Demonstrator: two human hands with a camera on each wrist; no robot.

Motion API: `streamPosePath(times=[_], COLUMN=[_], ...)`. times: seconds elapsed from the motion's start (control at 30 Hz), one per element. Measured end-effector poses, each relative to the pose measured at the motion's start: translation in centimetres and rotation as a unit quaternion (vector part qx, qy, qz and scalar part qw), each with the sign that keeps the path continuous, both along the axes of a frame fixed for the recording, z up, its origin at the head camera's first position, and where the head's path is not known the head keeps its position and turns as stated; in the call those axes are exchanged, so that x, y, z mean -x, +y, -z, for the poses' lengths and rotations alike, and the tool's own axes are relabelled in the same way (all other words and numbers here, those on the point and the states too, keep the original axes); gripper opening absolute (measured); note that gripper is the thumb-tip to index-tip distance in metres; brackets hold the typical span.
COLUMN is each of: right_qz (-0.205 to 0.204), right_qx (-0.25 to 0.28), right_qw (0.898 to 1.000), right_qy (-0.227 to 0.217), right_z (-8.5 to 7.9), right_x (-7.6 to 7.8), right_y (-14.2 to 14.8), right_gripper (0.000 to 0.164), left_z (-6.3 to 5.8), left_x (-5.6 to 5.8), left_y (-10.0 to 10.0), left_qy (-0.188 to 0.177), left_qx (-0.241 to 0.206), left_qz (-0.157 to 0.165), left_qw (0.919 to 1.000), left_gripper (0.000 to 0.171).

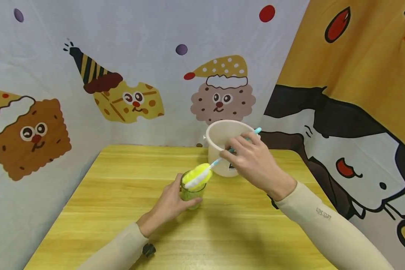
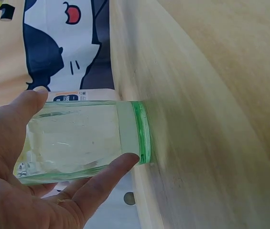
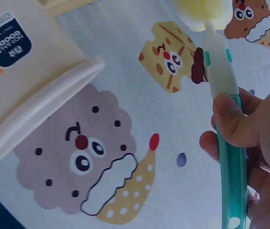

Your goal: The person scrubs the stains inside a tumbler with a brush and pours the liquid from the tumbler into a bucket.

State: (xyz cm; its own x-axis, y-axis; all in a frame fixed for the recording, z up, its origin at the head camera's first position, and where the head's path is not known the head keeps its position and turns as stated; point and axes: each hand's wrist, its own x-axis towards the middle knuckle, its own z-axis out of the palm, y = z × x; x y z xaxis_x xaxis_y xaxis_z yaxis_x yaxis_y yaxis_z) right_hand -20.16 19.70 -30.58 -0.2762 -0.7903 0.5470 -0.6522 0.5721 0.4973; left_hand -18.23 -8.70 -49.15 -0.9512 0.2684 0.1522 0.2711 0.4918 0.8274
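A printed cloth backdrop is hanging behind the wood-grain table, showing cartoon biscuits, a cheese wedge and a large cat. On the table a white plastic bucket is standing near the back edge, closer to the back right corner than to the back left, and its dark label is showing in the right wrist view. Two cream sleeves are reaching in over the front edge. The right hand is hovering in front of the bucket, its thumb and fingers clamping the turquoise handle of a sponge brush. The left hand is gripping a green-tinted clear glass, thumb on one side and fingers on the other, around the middle of the table, to the bucket's front left. The glass is leaning slightly; whether its base is touching the table, I cannot tell. The brush's yellow-and-white sponge head is slanting down into the glass's mouth, most of it showing above the rim.
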Motion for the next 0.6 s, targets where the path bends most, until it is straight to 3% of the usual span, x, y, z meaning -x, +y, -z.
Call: streamPosePath(times=[0.27,0.6], right_qz=[-0.002,0.007], right_qx=[-0.055,-0.113], right_qw=[0.998,0.988], right_qy=[0.040,0.102], right_z=[-0.7,-0.4], right_x=[0.3,0.3], right_y=[-1.7,-3.8], right_gripper=[0.015,0.018], left_z=[-0.2,-0.3], left_x=[0.1,0.2], left_y=[0.1,0.1], left_qy=[0.003,0.000], left_qx=[0.009,0.011], left_qz=[-0.003,-0.005], left_qw=[1.0000,0.9999], left_gripper=[0.085,0.087])
